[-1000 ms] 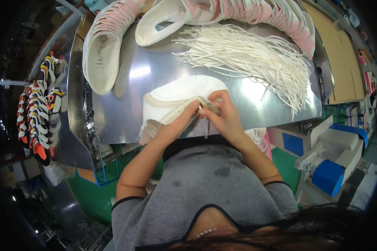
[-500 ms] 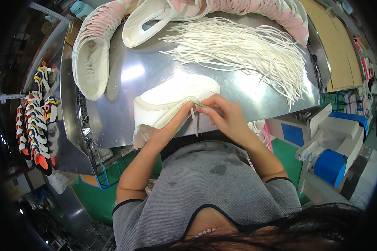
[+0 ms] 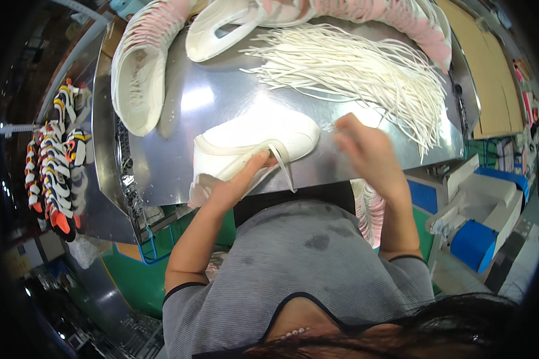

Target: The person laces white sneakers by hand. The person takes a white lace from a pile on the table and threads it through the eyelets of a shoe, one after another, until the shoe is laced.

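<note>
A white shoe upper lies on its side on the metal table in front of me, its toe pointing right. My left hand is closed on it, with the thumb by the eyelet edge and the other fingers hidden inside. A short white lace hangs from the eyelet area, its end over the table's near edge. My right hand is raised to the right of the toe, apart from the shoe. Its fingers are curled and blurred; a faint thin tip seems to stick out from them, too unclear to name.
A large bundle of white laces lies at the far right of the metal table. Nested rows of pink-and-white shoe uppers curve along the back and left. Multicoloured shoe parts hang at left; a grey machine stands at right.
My right hand has left the shoe's eyelets and moved right and up. The lace now hangs loose from the shoe. My left hand keeps its hold on the upper.
</note>
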A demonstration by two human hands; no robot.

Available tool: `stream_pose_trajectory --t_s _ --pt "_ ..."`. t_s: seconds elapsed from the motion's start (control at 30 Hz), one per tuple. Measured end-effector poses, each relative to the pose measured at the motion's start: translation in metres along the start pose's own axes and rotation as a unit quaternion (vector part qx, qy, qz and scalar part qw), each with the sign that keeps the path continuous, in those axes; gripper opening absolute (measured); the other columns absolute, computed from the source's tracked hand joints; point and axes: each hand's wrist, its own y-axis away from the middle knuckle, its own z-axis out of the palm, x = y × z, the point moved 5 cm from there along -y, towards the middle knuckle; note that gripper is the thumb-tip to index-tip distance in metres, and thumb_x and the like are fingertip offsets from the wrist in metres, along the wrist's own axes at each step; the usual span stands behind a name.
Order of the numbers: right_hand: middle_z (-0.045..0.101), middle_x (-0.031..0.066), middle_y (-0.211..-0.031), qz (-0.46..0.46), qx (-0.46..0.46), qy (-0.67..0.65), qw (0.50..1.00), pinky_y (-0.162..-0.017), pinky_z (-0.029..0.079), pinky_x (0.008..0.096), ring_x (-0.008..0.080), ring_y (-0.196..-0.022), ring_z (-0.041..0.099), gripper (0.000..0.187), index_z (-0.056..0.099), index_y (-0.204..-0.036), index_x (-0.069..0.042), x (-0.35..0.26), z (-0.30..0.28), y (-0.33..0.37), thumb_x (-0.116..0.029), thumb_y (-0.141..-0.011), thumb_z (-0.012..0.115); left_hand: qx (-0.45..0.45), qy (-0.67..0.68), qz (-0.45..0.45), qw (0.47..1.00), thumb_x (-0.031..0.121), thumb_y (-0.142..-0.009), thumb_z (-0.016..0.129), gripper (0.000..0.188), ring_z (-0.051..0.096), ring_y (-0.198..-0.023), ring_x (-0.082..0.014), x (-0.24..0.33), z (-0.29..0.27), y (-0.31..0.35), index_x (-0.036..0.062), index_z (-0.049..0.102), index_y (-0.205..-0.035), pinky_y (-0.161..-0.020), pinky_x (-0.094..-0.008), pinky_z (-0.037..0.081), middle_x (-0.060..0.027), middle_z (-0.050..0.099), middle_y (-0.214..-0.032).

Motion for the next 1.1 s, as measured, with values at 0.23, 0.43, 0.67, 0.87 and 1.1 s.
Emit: stream_pose_trajectory --t_s 0.23,0.43,0.67,0.87,1.1 --pt "0.066 0.0033 -0.100 0.098 -0.022 -0.429 0.898 -0.078 0.048 0.0245 0.0082 -0.091 0.059 0.039 0.061 -0.115 0.000 0.033 0.068 -0.024 -0.020 -0.087 0.079 0.087 -0.041 0.099 0.990 0.021 -0.097 0.067 0.030 0.067 -0.106 -0.0193 0.004 -0.005 -0.004 -0.0008 0.069 -0.117 -0.092 -0.0301 0.052 -0.0100 0.072 -0.113" --pt "0.064 0.0016 -0.097 0.079 0.066 -0.433 0.895 -0.076 0.045 0.0214 0.0075 -0.089 0.056 0.031 0.059 -0.116 -0.001 0.016 0.068 -0.031 -0.015 -0.091 0.072 0.027 -0.204 0.038 0.978 0.025 -0.097 0.067 0.043 0.060 -0.120 -0.0206 0.011 -0.031 -0.014 0.0004 0.061 -0.131 -0.102 -0.0318 0.047 -0.0107 0.062 -0.134" --pt "0.062 -0.0012 -0.092 0.108 0.136 -0.425 0.888 -0.075 0.045 0.0229 0.0076 -0.082 0.055 0.029 0.060 -0.115 -0.005 0.043 0.070 -0.018 -0.014 -0.091 0.073 0.065 -0.450 0.273 0.848 0.013 -0.087 0.073 0.022 0.067 -0.078 -0.0339 0.042 -0.002 0.016 0.0024 0.066 -0.104 -0.068 -0.0389 0.051 -0.0158 0.069 -0.087" --pt "0.061 0.0017 -0.075 0.035 -0.040 -0.267 0.962 -0.063 0.044 0.0261 0.0082 -0.070 0.053 0.024 0.071 -0.094 0.000 0.020 0.100 -0.009 -0.024 -0.092 0.072 0.096 -0.462 0.347 0.811 0.007 -0.087 0.073 0.018 0.068 -0.077 -0.0343 0.064 0.018 0.021 0.0017 0.067 -0.103 -0.067 -0.0366 0.053 -0.0163 0.071 -0.092" --pt "0.060 0.0078 -0.075 -0.036 -0.215 -0.094 0.971 -0.066 0.046 0.0311 0.0198 -0.068 0.058 0.017 0.068 -0.090 -0.002 0.046 0.096 0.074 -0.019 -0.091 0.069 0.246 -0.288 0.439 0.815 0.002 -0.091 0.067 0.018 0.068 -0.083 -0.0118 0.149 -0.022 0.038 0.0009 0.068 -0.109 -0.070 -0.0258 0.052 -0.0093 0.073 -0.091"
